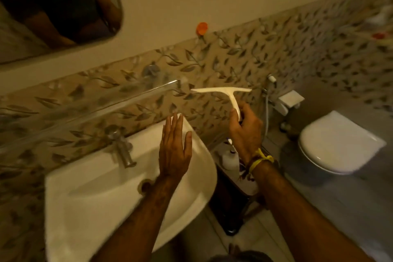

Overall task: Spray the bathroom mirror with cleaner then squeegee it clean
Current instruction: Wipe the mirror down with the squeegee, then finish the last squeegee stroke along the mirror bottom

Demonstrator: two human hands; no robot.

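Bathroom: squeegee (225,95) in right hand (244,125)

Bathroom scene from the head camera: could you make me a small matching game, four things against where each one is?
Things:
1. white T-shaped plastic squeegee
2. white ceramic sink
3. rounded wall mirror
4. white toilet with closed lid

Places:
A. upper left of the view
B. far right, by the patterned wall
C. gripped in the right hand
D. under the flat, open left hand

Pairs: 1-C, 2-D, 3-A, 4-B
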